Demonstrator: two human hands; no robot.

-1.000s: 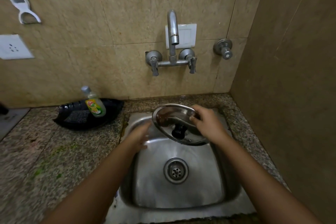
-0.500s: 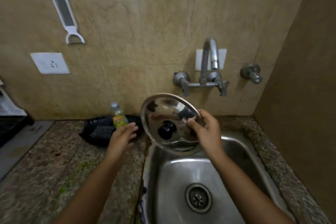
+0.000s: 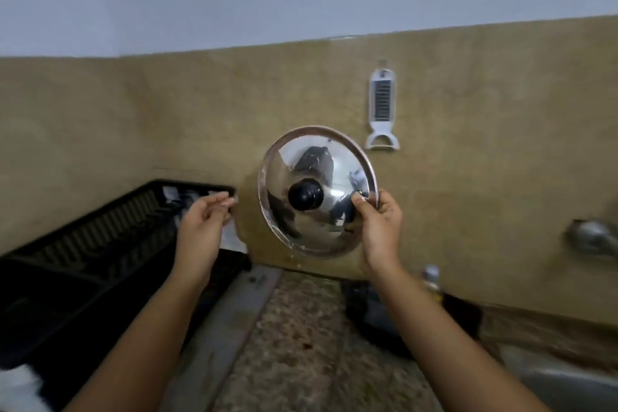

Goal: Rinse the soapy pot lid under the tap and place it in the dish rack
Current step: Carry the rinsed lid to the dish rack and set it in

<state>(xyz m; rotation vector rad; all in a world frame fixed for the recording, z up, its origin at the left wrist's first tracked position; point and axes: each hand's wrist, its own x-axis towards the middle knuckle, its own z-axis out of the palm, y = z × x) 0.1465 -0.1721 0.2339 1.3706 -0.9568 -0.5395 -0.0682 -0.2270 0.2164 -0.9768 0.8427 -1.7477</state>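
Note:
The shiny steel pot lid [image 3: 314, 164] with a black knob is held upright in the air, its knob side facing me, water dripping from its lower edge. My right hand [image 3: 379, 227] grips its right rim between thumb and fingers. My left hand [image 3: 200, 227] is empty, fingers loosely apart, hovering over the right end of the black plastic dish rack [image 3: 100, 244], which sits at the left on the counter. The lid is to the right of the rack, above the counter. A tap handle [image 3: 590, 237] shows blurred at the right edge.
A granite counter [image 3: 301, 344] runs below the hands. The sink's corner [image 3: 568, 388] is at the bottom right. A soap bottle [image 3: 431, 281] and a dark tray [image 3: 378, 318] stand behind my right forearm. A white peeler [image 3: 382, 107] hangs on the tiled wall.
The view swung left from the sink to the dish rack. My right hand carried the lid up and left, away from the tap. My left hand moved over the rack.

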